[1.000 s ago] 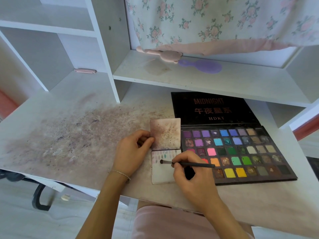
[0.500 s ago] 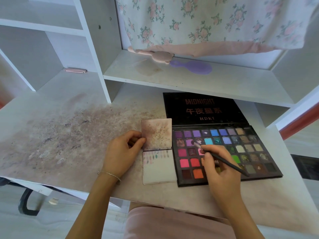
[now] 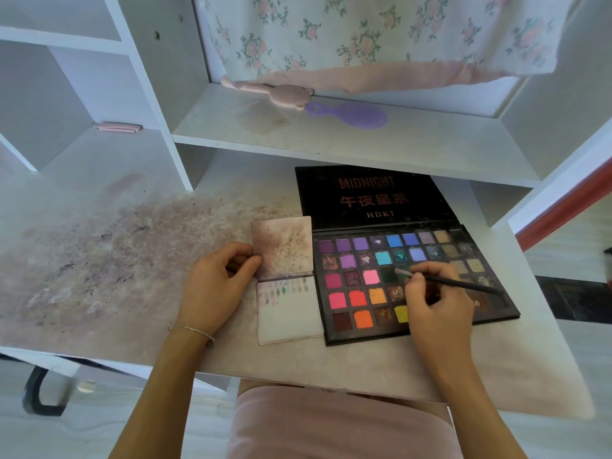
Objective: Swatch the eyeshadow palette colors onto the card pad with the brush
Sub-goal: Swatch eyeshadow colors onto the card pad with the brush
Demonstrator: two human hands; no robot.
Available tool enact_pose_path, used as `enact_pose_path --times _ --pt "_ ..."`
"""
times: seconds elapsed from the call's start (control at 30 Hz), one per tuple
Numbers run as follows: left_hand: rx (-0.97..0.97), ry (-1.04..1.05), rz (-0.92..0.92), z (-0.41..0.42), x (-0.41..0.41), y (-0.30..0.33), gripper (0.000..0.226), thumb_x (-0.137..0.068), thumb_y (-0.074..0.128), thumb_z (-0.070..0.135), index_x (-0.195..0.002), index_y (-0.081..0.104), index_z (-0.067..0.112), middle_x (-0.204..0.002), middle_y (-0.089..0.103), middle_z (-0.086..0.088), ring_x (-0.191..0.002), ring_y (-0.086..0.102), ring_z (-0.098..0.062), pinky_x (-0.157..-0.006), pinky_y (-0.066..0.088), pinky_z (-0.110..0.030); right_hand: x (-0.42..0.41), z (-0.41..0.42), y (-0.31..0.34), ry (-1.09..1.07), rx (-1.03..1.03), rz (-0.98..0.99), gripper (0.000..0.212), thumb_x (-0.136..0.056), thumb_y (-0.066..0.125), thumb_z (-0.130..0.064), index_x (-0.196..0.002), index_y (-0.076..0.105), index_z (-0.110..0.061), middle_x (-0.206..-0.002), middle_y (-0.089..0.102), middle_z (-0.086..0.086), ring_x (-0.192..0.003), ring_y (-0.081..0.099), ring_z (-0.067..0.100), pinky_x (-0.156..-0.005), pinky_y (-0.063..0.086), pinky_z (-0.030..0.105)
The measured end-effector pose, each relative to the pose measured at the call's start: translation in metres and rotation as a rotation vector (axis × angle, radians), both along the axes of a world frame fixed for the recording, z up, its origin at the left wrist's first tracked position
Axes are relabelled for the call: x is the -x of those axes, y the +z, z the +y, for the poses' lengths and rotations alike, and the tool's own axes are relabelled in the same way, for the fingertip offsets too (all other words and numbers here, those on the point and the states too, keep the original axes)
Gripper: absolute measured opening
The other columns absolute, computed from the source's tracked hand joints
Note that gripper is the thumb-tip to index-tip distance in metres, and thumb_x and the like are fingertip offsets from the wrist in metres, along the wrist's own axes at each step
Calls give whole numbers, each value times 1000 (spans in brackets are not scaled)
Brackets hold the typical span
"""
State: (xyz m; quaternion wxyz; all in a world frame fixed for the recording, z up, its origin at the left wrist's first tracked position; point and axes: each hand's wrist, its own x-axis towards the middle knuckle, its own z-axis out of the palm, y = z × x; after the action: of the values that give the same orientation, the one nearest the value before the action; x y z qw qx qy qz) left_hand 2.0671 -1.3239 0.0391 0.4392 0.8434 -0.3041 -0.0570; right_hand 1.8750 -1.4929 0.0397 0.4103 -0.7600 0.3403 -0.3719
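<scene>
We see the eyeshadow palette (image 3: 414,279) lying open on the stained desk (image 3: 116,260), its black lid (image 3: 371,197) folded back flat and reading MIDNIGHT and HDKT. The right hand (image 3: 437,309) hovers over the middle of the palette's pans and pinches the brush (image 3: 443,281) between thumb and fingers, the dark handle running out to the right past the knuckles. The pale brush tip points left and sits at a dark green pan in the third row, just right of the bright pink one (whether the bristles actually press into the powder, we cannot tell).

Touching the palette's left edge lies the card pad (image 3: 288,313), its smudged cover (image 3: 283,248) flipped up and back. The left hand (image 3: 215,286) holds that cover's left edge, thumb on top and fingers curled behind it. The open white page carries rows of small swatches near its top, mostly greys and greens with some pink at the left; the lower part of the page is bare. A thin bracelet (image 3: 192,330) circles the left wrist.

On the shelf above rest a purple hairbrush (image 3: 351,115) and a pink bear-shaped item (image 3: 271,91), with floral fabric (image 3: 364,38) hanging behind them. A small pink object (image 3: 117,128) sits in the left cubby.
</scene>
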Motion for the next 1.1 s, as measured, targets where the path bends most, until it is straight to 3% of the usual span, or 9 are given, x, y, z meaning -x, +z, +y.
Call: enact_pose_path --times 0.43,0.57,0.8,1.1 --pt "4 7 8 0 1 1 6 -84 62 14 -87 67 18 -72 63 11 -70 58 -4 -64 42 -14 -1 0 1 26 38 62 33 -86 50 -4 -75 46 -35 -74 56 -15 -78 55 -13 -56 45 5" --pt "-11 2 -7 -1 1 1 8 -84 62 15 -90 68 14 -75 65 3 -70 58 -9 -65 43 -16 -1 -1 0 -6 21 55 32 -87 51 -4 -75 46 -34 -74 56 -15 -78 55 -15 -55 44 3" --pt "1 7 -8 0 2 3 7 -84 63 13 -87 67 17 -70 60 15 -67 55 1 -59 37 0 0 0 1 -18 7 43 33 -87 50 -4 -73 47 -34 -74 57 -16 -80 56 -14 -54 44 4" --pt "9 -4 -21 -1 1 2 6 -83 63 13 -86 67 17 -69 60 13 -67 56 1 -60 38 -1 -1 13 6 50 -8 -54 34 -87 52 0 -80 50 -33 -70 57 -9 -70 58 -1 -52 45 9"
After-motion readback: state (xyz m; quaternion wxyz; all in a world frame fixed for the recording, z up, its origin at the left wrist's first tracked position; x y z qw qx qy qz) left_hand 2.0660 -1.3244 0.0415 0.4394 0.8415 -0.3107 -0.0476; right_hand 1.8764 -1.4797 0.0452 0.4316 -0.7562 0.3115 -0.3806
